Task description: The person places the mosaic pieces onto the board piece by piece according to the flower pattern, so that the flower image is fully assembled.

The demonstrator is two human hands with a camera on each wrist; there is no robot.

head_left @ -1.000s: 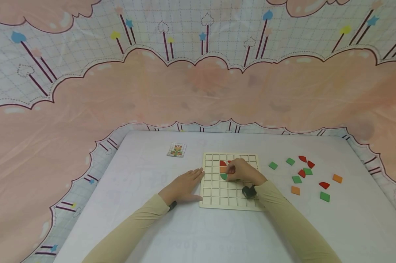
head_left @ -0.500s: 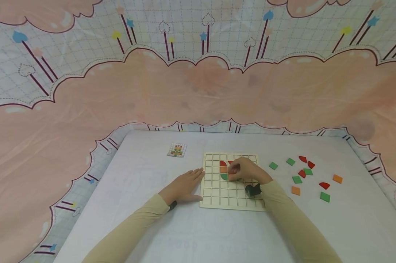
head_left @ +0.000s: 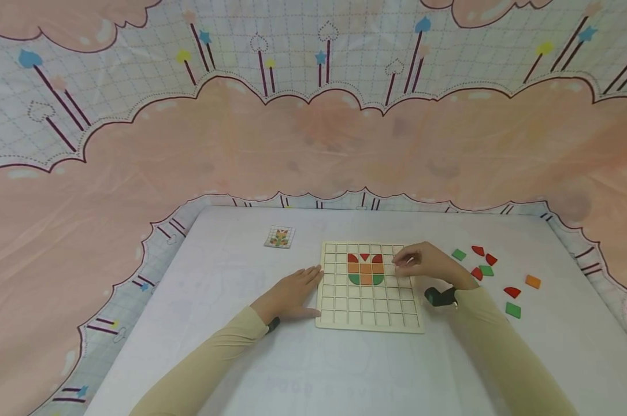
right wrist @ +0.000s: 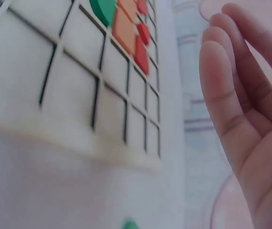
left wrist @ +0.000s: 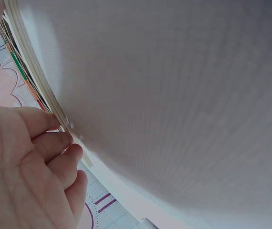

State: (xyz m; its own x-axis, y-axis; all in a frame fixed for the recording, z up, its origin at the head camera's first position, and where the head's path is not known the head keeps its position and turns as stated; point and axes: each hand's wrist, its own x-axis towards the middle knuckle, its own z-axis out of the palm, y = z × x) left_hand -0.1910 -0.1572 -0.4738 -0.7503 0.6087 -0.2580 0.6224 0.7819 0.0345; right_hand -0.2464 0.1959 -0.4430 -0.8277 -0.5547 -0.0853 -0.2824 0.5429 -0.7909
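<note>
1. Two slips seem possible to us: our right hand (head_left: 422, 261), loosely curved and visibly holding nothing, could dislodge the red tiles (head_left: 352, 258) by sweeping low; our left hand (head_left: 292, 294), fingers relaxed against the board (head_left: 344, 303), could shift it by pushing.
2. Between our hands, the pale gridded board lies flat on the surface (head_left: 292, 370), orange tiles (head_left: 365, 268) and rounded green tiles (head_left: 353, 279) below the red.

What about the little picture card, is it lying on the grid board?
No, the picture card lies on the white table, to the left of the grid board and apart from it.
</note>
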